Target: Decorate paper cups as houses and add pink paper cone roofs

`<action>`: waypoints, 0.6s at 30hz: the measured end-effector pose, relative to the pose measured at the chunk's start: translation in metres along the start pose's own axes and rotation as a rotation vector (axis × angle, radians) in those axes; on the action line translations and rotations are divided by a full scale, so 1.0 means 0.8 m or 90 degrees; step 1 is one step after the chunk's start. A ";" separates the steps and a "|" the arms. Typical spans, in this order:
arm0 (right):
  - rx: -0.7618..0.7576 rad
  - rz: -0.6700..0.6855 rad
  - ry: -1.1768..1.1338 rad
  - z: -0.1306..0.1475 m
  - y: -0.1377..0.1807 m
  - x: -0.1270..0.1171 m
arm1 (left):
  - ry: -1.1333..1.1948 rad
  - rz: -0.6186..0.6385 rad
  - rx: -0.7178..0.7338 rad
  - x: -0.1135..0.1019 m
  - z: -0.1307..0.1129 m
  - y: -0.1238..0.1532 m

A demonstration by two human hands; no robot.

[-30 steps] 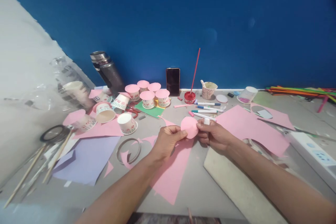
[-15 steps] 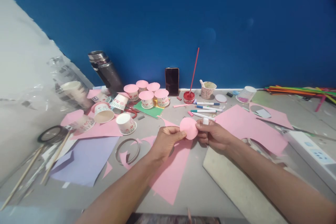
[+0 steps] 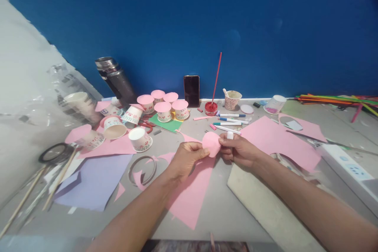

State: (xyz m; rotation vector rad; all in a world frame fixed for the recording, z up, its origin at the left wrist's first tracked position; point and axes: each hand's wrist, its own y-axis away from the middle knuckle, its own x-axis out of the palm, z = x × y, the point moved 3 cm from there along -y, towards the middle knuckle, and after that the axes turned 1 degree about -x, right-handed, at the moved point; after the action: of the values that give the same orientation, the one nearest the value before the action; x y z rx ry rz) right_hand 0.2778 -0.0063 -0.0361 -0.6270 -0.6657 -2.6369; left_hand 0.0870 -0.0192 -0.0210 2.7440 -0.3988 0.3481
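My left hand [image 3: 186, 157] pinches a round pink paper disc [image 3: 211, 143] by its left edge, above the middle of the table. My right hand [image 3: 239, 150] is closed round a small white glue stick [image 3: 230, 135], whose tip rests against the disc's right edge. Both hands hover over a sheet of pink paper [image 3: 189, 193] with cut-outs. Behind them stand several upturned paper cups capped with pink discs [image 3: 163, 106].
Loose paper cups [image 3: 140, 139] and pink scraps lie at the left, with a lilac sheet [image 3: 94, 181], tape rolls [image 3: 143, 169] and wooden sticks [image 3: 22, 201]. Markers [image 3: 232, 120], a red paint pot with brush [image 3: 211, 107], a phone [image 3: 191, 90] and a flask [image 3: 115, 78] line the blue wall. A power strip [image 3: 351, 165] sits right.
The hands and disc stay together; the disc has tilted slightly and the whole view has drifted a little to the right.
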 end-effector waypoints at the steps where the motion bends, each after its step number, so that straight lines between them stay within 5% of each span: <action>1: 0.000 0.001 -0.003 0.000 0.000 0.000 | 0.021 0.021 -0.003 0.001 -0.001 -0.001; 7: 0.011 -0.017 -0.014 0.000 0.002 -0.001 | 0.205 0.024 -0.063 -0.001 -0.003 -0.006; 18: 0.009 -0.004 0.001 -0.001 0.002 0.005 | 0.192 0.059 -0.065 0.011 0.008 -0.002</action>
State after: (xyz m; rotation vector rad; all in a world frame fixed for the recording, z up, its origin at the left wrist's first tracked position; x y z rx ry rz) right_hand 0.2748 -0.0092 -0.0341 -0.6202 -0.6867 -2.6362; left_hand 0.0966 -0.0224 -0.0249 2.5254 -0.4484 0.7320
